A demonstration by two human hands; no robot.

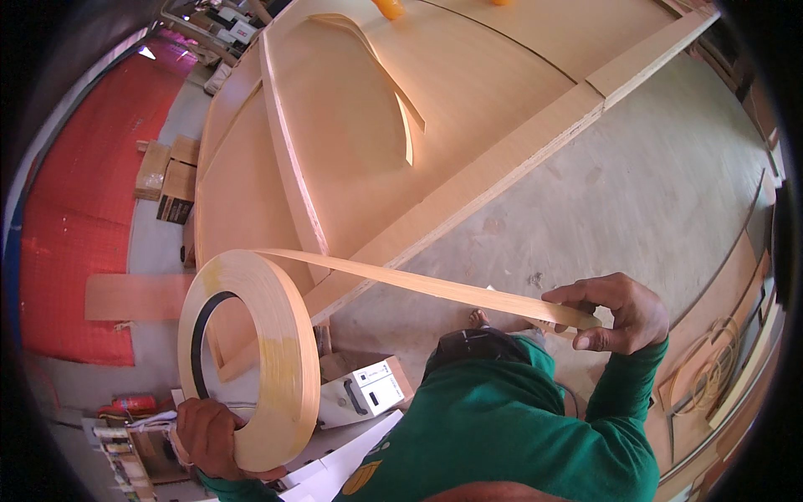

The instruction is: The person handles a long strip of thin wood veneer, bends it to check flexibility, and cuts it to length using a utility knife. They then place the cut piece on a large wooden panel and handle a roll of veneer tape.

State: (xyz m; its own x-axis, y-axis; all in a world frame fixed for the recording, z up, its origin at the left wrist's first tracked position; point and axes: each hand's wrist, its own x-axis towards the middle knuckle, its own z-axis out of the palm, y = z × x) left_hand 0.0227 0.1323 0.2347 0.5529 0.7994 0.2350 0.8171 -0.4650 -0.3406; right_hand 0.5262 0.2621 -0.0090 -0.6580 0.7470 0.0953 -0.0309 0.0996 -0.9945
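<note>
A large roll of wood edge banding (294,368) is held upright at the lower left. My left hand (207,437) grips its lower rim, fingers wrapped around it. From the top of the roll, a pale wood-coloured strip (427,284) stretches out to the right. Its free end lies between the thumb and fingers of my right hand (623,311), which are closed in a pinch. Behind the strip stands a big wooden panel structure (351,192) with raised edges. The strip passes in front of its near corner.
Curved loose strips (395,79) lie on the panel, with an orange object (390,8) at its far edge. Cardboard boxes (174,180) and a red sheet (92,201) are on the left. A white-and-grey machine (368,389) stands below. Boards and coiled strips (711,368) lie at right.
</note>
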